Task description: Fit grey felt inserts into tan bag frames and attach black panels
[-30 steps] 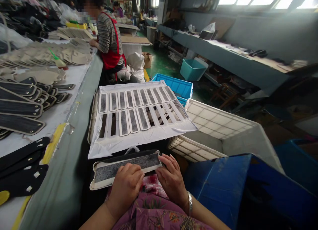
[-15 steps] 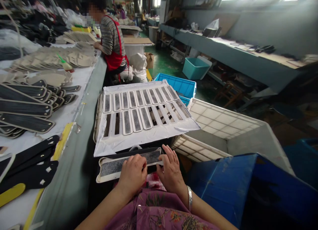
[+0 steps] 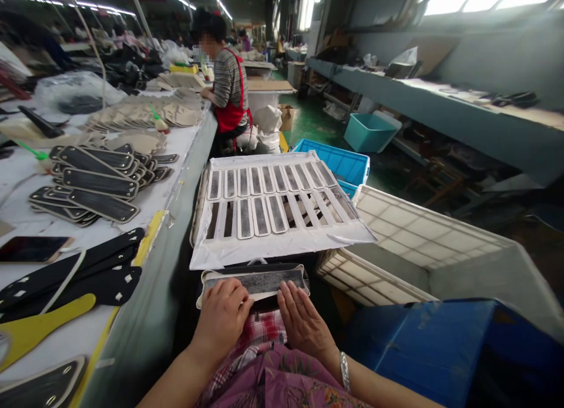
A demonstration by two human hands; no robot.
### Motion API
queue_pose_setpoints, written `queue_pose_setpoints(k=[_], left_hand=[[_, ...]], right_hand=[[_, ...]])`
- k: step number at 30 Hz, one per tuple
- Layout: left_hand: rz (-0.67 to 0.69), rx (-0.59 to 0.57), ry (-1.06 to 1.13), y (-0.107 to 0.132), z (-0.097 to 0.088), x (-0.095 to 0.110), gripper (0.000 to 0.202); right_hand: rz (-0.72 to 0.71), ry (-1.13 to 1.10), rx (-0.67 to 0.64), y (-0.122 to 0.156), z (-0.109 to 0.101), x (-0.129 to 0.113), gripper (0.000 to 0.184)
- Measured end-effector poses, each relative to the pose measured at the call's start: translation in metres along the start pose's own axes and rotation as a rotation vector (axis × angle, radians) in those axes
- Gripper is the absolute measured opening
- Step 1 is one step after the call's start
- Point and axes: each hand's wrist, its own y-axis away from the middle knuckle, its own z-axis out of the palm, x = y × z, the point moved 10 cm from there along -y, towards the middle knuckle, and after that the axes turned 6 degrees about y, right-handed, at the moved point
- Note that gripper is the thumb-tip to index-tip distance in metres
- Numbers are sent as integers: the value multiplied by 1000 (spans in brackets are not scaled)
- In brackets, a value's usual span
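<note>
left fingers [image 3: 228,288] on grey strip [image 3: 264,281], grip unclear, right fingers [image 3: 289,295] flat on it, cluttered workbench [image 3: 181,187], green floor [image 3: 306,114]

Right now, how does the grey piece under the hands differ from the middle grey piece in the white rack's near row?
The near piece lies crosswise; the rack piece runs front to back. The near piece's pale border seems to curl up at the ends; the rack piece's border looks flat. The left hand and right hand partly cover the near piece; neither touches the rack piece. Both show a long grey face with a pale border.
</note>
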Motion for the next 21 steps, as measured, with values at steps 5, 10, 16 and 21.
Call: queue_pose_setpoints(k=[5, 10, 16, 21], left_hand=[[-8, -40, -7, 4, -1, -17, 21], [-56, -37, -76, -5, 1, -15, 18], [-90, -41, -90, -9, 2, -19, 13], [-106, -67, -65, -13, 0, -27, 16]], right_hand=[[-29, 8, -65, -5, 10, -5, 52], [-64, 40, 13, -18, 10, -11, 50], [-144, 68, -14, -37, 25, -31, 44], [-155, 40, -36, -54, 38, -45, 42]])
